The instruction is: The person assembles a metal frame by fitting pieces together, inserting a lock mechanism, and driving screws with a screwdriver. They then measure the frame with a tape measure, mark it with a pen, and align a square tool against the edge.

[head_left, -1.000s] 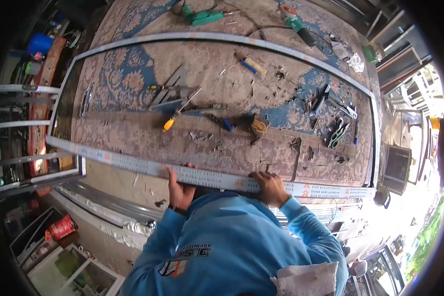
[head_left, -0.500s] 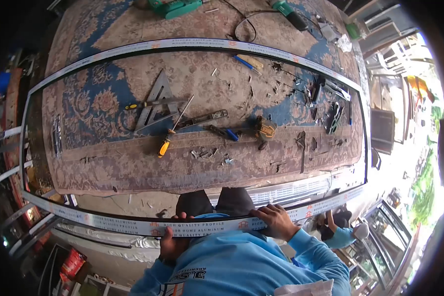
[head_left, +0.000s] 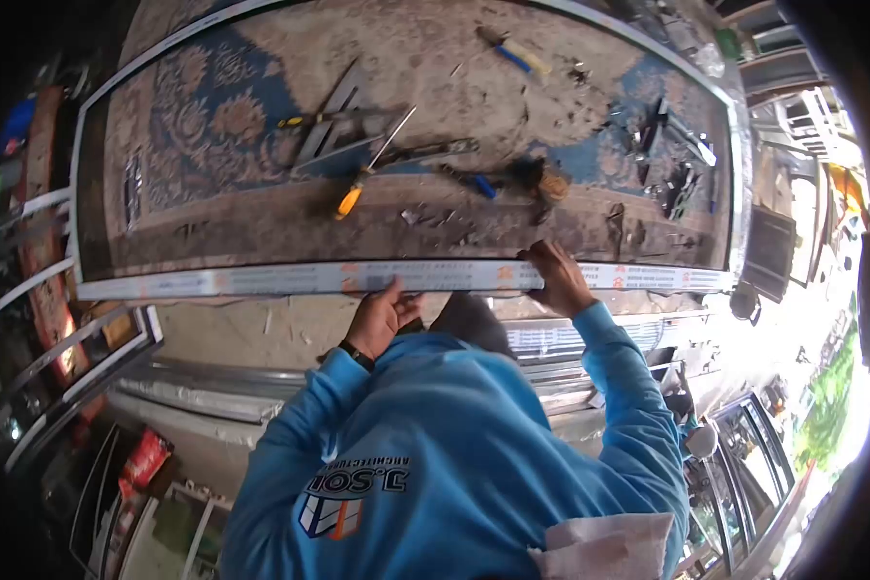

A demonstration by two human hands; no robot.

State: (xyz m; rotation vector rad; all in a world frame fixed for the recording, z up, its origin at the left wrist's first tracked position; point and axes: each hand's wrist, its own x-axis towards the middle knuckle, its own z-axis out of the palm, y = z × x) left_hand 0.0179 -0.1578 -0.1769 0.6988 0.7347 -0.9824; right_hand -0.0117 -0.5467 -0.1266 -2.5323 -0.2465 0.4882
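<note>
A large rectangular aluminum frame (head_left: 290,279), its near rail covered with printed protective tape, lies across the carpet-covered table. My left hand (head_left: 379,321) is at the near rail, left of my body's middle, with a fingertip over the tape and the other fingers curled at the lower edge. Over the same rail, further right, my right hand (head_left: 561,277) is closed with its fingers reaching the far side. Inside the frame lie a yellow-handled screwdriver (head_left: 350,198), a metal set square (head_left: 333,116) and a blue-handled tool (head_left: 478,182).
A tape measure (head_left: 551,181) and scattered metal scraps rest on the carpet (head_left: 261,222). More tools (head_left: 681,188) are gathered at the right. Aluminum profiles (head_left: 193,391) lie below the table's front edge. Frames (head_left: 754,445) stand at lower right.
The frame's near rail has moved away from my body, onto the table's front edge. Both hands moved forward with it. My view has tilted, so the power tools at the back are out of sight.
</note>
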